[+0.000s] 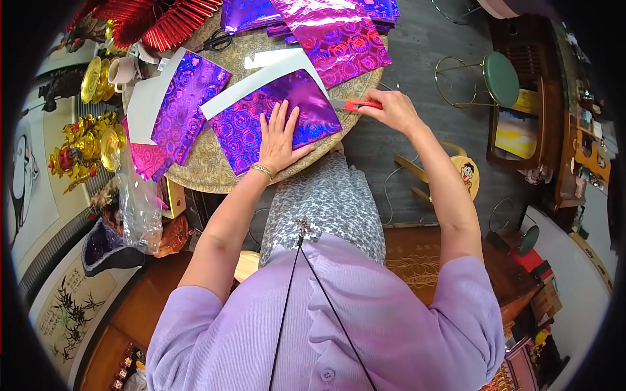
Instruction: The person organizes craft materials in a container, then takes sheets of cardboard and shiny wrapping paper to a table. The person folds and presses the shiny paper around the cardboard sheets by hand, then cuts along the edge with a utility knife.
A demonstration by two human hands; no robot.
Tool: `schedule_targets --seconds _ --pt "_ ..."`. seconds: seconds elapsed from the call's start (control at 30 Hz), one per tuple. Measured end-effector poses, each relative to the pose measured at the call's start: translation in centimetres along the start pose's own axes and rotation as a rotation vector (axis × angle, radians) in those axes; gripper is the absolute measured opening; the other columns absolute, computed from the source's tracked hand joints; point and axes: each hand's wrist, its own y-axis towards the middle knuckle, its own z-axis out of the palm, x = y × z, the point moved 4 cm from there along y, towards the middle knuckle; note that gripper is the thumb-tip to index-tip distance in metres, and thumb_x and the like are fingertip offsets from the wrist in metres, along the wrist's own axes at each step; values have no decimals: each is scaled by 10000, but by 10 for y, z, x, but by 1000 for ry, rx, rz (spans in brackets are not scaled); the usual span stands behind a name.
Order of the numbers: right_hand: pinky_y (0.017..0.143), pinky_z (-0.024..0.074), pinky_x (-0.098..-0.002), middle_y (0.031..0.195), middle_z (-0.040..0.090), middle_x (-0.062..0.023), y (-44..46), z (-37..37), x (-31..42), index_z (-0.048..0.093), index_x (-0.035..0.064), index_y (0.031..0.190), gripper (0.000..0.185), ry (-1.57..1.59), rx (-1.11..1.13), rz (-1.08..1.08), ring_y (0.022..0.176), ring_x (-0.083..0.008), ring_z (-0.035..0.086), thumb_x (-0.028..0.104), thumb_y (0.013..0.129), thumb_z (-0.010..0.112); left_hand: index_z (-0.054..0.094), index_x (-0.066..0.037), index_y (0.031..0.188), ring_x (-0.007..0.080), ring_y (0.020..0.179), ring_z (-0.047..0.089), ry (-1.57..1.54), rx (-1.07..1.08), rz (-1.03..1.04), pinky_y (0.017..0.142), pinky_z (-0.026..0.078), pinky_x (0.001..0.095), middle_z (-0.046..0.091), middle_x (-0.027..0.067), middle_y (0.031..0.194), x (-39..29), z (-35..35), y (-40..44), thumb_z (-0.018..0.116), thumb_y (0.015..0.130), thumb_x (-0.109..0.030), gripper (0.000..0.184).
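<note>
My left hand (pixel 280 140) lies flat with fingers stretched on a shiny purple patterned sheet (pixel 238 133), whose top edge is folded over to show a white back (pixel 251 83). My right hand (pixel 391 107) grips a red utility knife (pixel 362 105) at the sheet's right side. The knife's blade points left, at the sheet's right edge; whether it touches the sheet I cannot tell. Left of this sheet lies another purple sheet (pixel 189 104) with a white part folded over. Beyond them a pink shiny sheet (pixel 345 49) slants across the table.
The round table (pixel 202 176) has a patterned cover. Black scissors (pixel 217 40), a cup (pixel 121 72) and red pleated paper (pixel 173 26) lie toward its far left. A purple stack (pixel 248 14) sits at the back. A green stool (pixel 501 79) and a wooden stool (pixel 464 176) stand at right.
</note>
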Motion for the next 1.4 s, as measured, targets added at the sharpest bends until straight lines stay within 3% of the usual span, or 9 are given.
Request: schedule_targets --seconds 0.37,0.5,0.7,0.83,1.2,1.4 --pt "537 396 -299 608 582 -50 -22 9 -18 628 39 750 241 28 260 48 532 -187 493 280 746 617 280 -194 1364 325 1329 120 46 47 6 1042 95 539 152 137 1439 -6 -7 0 527 728 -563 776" --pt "536 393 -292 605 573 -53 -17 16 -15 639 24 782 241 97 335 49 528 -178 474 261 747 611 295 -233 1358 285 1337 127 96 95 159 1052 102 514 176 88 1444 -11 -9 15 455 782 -556 679" --pt "532 388 -288 595 566 -53 -12 20 -8 646 15 793 255 83 357 38 526 -170 468 264 750 612 300 -246 1354 243 1342 136 192 109 188 1058 105 497 196 46 1444 -11 1 17 385 841 -510 584" --pt "555 397 -317 605 581 -53 -14 21 -11 676 84 798 295 78 343 52 556 -216 494 364 736 608 303 -252 1351 229 1340 146 202 87 199 1055 120 492 202 44 1443 -12 1 17 355 868 -471 533" --pt "552 401 -312 602 588 -47 -21 18 -22 676 79 805 275 27 300 26 537 -212 493 340 732 627 315 -249 1345 238 1336 161 201 62 203 1048 134 496 223 51 1435 -15 2 17 371 869 -441 516" --pt "551 401 -308 603 591 -53 -32 13 -33 676 75 802 276 74 262 46 527 -215 492 337 734 623 335 -238 1338 239 1334 165 149 30 101 1044 131 496 233 52 1431 -37 11 11 377 875 -387 488"
